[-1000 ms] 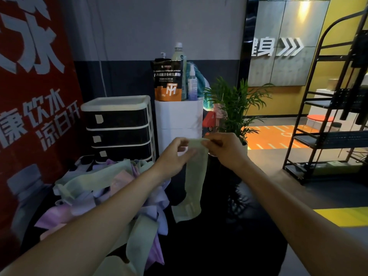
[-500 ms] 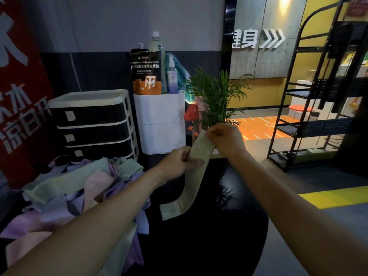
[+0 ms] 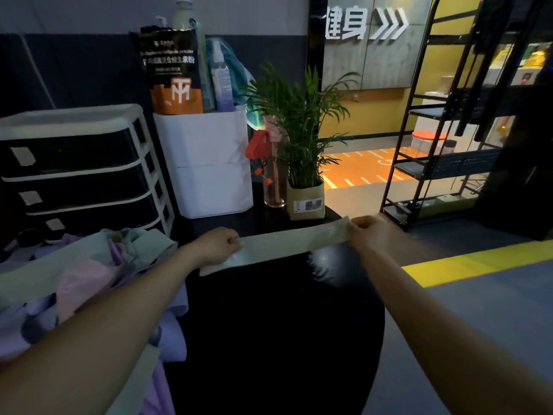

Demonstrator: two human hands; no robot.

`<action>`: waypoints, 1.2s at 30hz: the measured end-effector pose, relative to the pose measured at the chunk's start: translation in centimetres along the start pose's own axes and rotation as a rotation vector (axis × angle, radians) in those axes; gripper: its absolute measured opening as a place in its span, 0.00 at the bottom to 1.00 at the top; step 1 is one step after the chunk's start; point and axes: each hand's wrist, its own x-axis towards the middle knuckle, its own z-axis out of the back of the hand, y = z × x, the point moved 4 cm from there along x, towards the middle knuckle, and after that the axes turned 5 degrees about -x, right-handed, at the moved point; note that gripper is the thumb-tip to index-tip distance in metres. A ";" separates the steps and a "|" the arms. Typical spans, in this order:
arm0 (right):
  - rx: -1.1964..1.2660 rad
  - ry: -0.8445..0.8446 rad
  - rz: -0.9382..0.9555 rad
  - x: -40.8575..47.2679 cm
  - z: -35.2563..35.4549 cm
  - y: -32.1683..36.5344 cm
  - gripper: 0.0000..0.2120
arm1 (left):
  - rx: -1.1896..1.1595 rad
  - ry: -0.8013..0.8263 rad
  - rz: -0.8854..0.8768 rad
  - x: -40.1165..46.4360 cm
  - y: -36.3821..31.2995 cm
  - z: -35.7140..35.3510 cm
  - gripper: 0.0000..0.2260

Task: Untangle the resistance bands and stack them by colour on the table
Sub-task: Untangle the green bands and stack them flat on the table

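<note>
Fingers of the left hand (image 3: 217, 246) are curled over one end of a pale green flat elastic resistance band (image 3: 287, 243), pinching it, while the right hand (image 3: 369, 233) pinches the other end; the band runs flat between them, low over the glossy black counter (image 3: 269, 339), and whether it touches the surface cannot be told.

Going from the left: a tangled heap of pale green, pink and lilac bands (image 3: 89, 283) lies on the left part of the counter, partly under the left forearm, with strips crossing and overlapping one another. Behind it stands a white-framed plastic drawer unit with dark drawers (image 3: 80, 169), then a white box-shaped container (image 3: 209, 163) carrying a dark and orange powder pouch (image 3: 172, 70) and bottles. Further right is a small potted green palm in a tan paper-wrapped pot (image 3: 303, 163), and beyond the counter a black metal shelving rack (image 3: 449, 130).

As for progress, this looks like an early stage: one green band is freed and pulled straight, ready to be laid down. No sorted stack of any colour shows on the dark surface, and the bulk of the heap appears still knotted together, so most of the untangling and all of the stacking seem left to do.
</note>
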 end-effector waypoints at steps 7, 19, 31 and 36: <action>-0.117 -0.033 0.013 0.6 -0.9 -3.2 0.08 | 0.074 -0.204 0.065 3.5 0.4 -3.0 0.06; -0.329 -0.034 0.130 1.3 -1.2 -4.6 0.04 | 0.187 -0.129 -0.120 3.9 0.4 -5.3 0.21; -0.519 0.018 0.136 1.0 -0.7 -4.4 0.08 | 0.064 -0.051 -0.105 3.4 0.0 -5.8 0.20; -0.529 0.024 0.268 -0.8 -1.7 -0.9 0.12 | 0.120 -0.166 -0.117 1.0 -0.8 -2.9 0.18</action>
